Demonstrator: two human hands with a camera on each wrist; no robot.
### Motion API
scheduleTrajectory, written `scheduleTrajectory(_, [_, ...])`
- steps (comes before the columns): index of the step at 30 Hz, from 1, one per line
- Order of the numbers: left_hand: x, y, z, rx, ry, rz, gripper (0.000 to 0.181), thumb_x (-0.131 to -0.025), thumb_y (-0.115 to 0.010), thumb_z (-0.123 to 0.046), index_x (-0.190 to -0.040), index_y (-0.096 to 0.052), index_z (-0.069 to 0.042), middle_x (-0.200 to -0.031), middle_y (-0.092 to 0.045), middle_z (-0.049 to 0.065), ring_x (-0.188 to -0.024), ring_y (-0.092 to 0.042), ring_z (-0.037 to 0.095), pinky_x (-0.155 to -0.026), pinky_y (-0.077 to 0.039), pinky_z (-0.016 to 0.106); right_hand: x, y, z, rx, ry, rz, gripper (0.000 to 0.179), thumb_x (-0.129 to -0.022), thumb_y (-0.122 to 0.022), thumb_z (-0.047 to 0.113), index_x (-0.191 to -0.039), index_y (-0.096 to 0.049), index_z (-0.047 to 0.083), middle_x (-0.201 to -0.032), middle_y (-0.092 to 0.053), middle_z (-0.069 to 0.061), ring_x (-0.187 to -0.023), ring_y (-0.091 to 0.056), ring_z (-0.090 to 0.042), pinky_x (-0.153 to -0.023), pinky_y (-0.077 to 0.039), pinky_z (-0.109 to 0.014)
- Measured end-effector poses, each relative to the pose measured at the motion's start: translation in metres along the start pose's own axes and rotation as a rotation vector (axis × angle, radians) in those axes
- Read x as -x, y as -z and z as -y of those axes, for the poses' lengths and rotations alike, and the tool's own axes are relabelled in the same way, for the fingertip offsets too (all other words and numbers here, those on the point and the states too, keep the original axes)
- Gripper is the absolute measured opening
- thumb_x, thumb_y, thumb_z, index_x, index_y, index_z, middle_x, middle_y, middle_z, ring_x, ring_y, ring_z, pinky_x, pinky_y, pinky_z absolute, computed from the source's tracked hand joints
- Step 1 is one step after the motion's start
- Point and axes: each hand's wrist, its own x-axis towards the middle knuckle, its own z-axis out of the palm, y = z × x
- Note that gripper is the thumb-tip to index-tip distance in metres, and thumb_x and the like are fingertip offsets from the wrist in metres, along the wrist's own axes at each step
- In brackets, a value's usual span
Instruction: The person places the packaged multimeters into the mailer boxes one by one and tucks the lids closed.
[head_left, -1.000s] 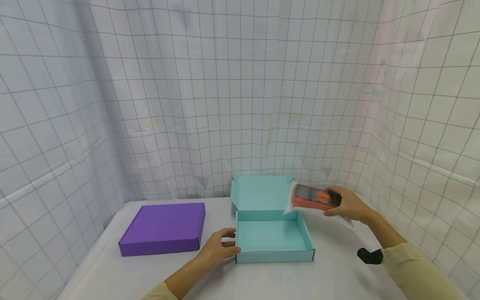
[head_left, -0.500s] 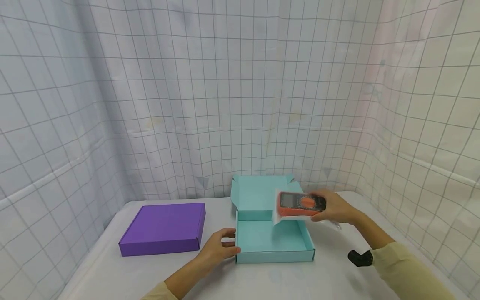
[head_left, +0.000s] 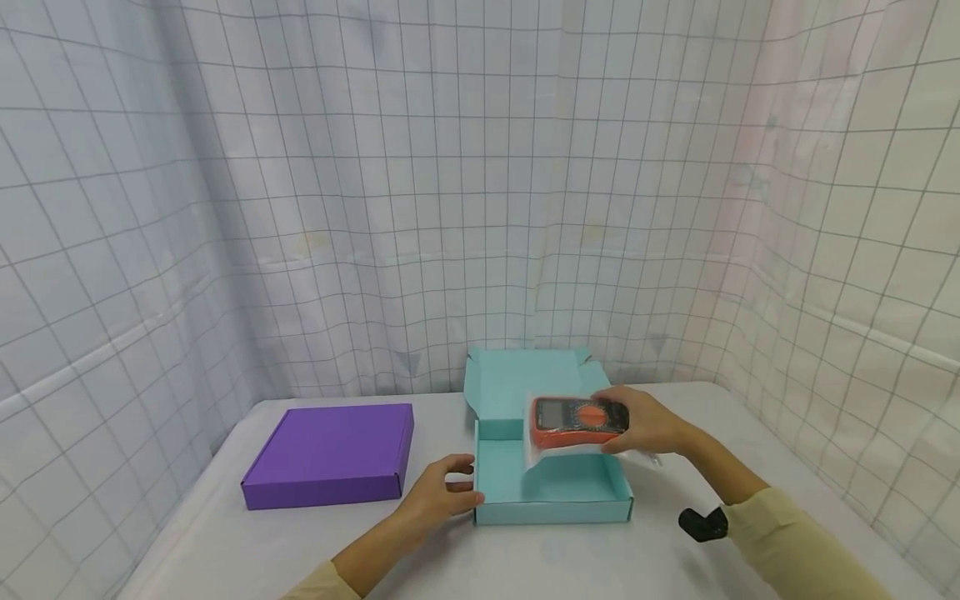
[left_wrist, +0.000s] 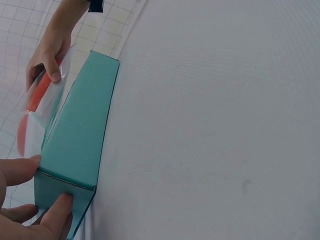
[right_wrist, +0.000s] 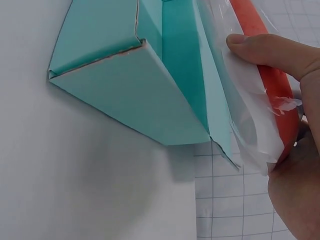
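Note:
My right hand (head_left: 648,423) grips one end of an orange-and-black multimeter (head_left: 577,421) in a clear plastic bag. It holds the meter tilted above an open turquoise cardboard box (head_left: 551,513). In the right wrist view, the thumb lies along the bag over the orange side (right_wrist: 250,20) of the meter. My left hand (head_left: 437,497) touches the left wall of the box near its front corner. The left wrist view shows its fingers (left_wrist: 59,205) against the outside of that wall, with another digit at the rim. Some fingers of the right hand are hidden behind the meter.
A closed purple box (head_left: 330,454) lies on the white-covered table (head_left: 570,562), left of the turquoise one. The turquoise lid (head_left: 525,379) stands raised at the back. Gridded white curtains (head_left: 495,208) enclose the table's back and sides. A black device (head_left: 703,525) sits at the right sleeve.
My right hand has carried the bagged multimeter leftward and down, from right of the box to over its opening. The left hand and both boxes have stayed in place.

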Motion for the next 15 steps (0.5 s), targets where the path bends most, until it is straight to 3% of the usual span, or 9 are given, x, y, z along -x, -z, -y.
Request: scheduleTrajectory(15, [-0.002,0.000,0.001,0.019,0.008,0.008,0.069,-0.088,-0.081,0.000,-0.147,-0.046,0.008,-0.134,-0.055,0.020,-0.120,-0.060,0.037,-0.091,-0.058,0.044,-0.011,-0.021,0.013,-0.032,0.088,0.072,0.078,-0.077,-0.089,0.038,-0.141,-0.057,0.006,-0.116,-0.061,0.002,-0.099,-0.057,-0.020,-0.078,-0.054,-0.033])
